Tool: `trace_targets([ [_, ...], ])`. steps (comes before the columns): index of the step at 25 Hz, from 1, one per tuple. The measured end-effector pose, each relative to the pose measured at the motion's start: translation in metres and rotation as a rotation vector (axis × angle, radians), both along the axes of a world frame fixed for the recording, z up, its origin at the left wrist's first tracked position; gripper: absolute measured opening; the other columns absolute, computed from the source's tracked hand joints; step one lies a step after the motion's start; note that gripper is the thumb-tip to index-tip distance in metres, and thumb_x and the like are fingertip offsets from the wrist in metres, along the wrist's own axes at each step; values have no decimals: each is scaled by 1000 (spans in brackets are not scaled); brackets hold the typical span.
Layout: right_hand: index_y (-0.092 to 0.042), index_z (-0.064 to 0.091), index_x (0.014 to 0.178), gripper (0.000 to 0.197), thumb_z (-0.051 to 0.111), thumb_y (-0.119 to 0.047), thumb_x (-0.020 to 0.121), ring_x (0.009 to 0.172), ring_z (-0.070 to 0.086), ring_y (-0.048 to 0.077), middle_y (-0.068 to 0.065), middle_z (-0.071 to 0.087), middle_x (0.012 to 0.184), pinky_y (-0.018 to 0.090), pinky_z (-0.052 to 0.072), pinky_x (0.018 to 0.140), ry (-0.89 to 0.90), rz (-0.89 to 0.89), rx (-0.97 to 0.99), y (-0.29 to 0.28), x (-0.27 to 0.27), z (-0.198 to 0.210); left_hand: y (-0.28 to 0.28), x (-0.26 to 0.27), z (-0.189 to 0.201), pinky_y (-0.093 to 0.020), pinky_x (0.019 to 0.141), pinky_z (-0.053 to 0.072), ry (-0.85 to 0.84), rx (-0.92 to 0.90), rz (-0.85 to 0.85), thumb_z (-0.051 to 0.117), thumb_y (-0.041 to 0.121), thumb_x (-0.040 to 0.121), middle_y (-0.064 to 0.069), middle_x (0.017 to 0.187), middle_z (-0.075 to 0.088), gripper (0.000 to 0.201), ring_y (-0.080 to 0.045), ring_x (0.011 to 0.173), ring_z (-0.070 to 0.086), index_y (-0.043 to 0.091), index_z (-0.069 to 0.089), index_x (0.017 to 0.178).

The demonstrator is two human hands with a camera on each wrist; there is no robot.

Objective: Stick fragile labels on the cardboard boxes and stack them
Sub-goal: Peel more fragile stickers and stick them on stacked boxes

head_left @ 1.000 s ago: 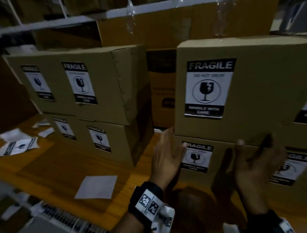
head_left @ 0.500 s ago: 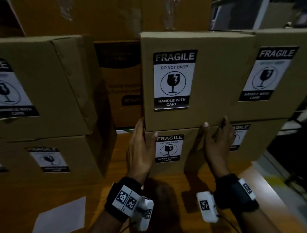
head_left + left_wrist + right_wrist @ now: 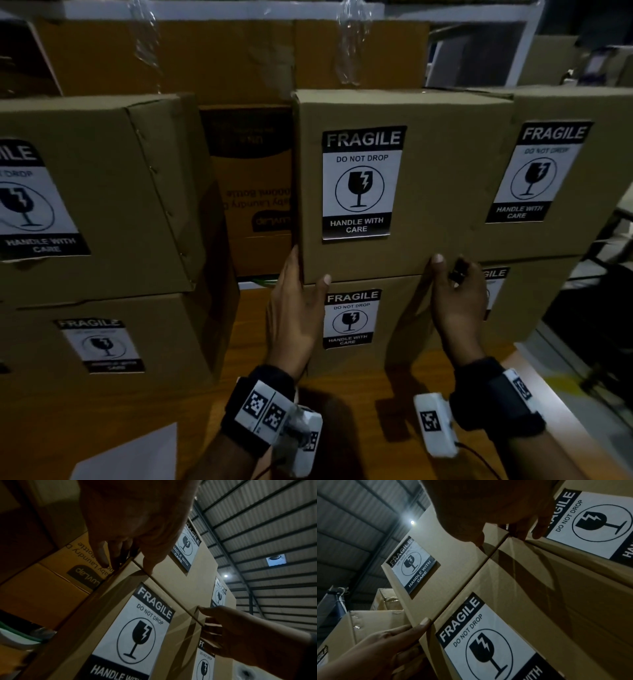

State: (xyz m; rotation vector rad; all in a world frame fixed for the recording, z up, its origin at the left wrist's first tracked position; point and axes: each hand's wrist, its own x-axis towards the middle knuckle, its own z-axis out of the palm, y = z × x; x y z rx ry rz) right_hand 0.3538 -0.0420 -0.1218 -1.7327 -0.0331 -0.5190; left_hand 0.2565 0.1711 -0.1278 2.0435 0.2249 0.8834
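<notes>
Resting squarely on a second carton, the upper brown cardboard box (image 3: 428,185) with its black-and-white fragile label (image 3: 361,181) already stuck on its front looks as good as placed. The lower brown cardboard box (image 3: 400,325) beneath it also carries a fragile label (image 3: 350,318), and the two fronts sit nearly flush along the seam where they meet.

Both hands work as a grip at that seam. The left hand (image 3: 294,308) lies with its fingers straight along the upper box's left corner, thumb laid across the front just at the seam. The right hand (image 3: 455,298) is at the box's other bottom corner, thumb up on the front face and the other fingers loosely bent round the edge; whether they truly clasp it or only steady it, I cannot tell.

Just right of the right hand stands a neighbouring stack of two labelled brown boxes (image 3: 565,192), touching the one being set. Well to the left of the left hand, a further stack of two labelled brown boxes (image 3: 102,205) stands on the orange wooden desk (image 3: 359,394). Behind the gap between the stacks is a printed orange carton (image 3: 257,192). Near the left wrist lies a white sheet (image 3: 137,452), perhaps label backing.

By my judgement, every box in view is labelled and stacked; what remains is a final squaring nudge and letting go.
</notes>
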Motion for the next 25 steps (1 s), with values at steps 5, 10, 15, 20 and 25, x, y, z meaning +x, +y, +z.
trace_targets([
  [5,-23,47,148,56,63,-47,99,120,50,9,-15,46,129,39,48,105,-3,-9,32,6,-3,-8,-4,-11,-3,-32,87,61,-6,9,53,64,30,101,17,117,70,42,0,104,67,37,52,141],
  [10,-24,39,155,70,64,-53,96,131,47,14,-5,43,146,40,48,106,19,19,-53,13,-9,-20,3,-11,-9,-27,83,60,-23,-46,97,67,30,98,19,112,71,42,-3,103,69,32,57,138],
  [15,-25,53,143,51,60,-51,99,129,51,13,-3,54,141,41,50,105,-59,8,-28,-3,-5,-21,-15,-19,0,-24,111,33,-1,46,206,73,33,93,8,163,29,81,-5,145,30,29,26,160],
  [20,-18,62,122,30,51,-41,106,107,50,7,-1,55,117,26,47,91,-157,-204,-28,-65,13,-4,-62,5,18,-44,116,33,-218,771,265,69,32,97,-9,159,25,71,-29,147,29,25,31,157],
  [25,-9,60,135,74,26,-67,103,128,52,28,10,61,134,44,41,109,-162,-493,123,-156,99,6,-144,58,40,-49,126,13,-120,1038,85,56,35,105,-4,172,9,73,-26,159,5,26,15,165],
])
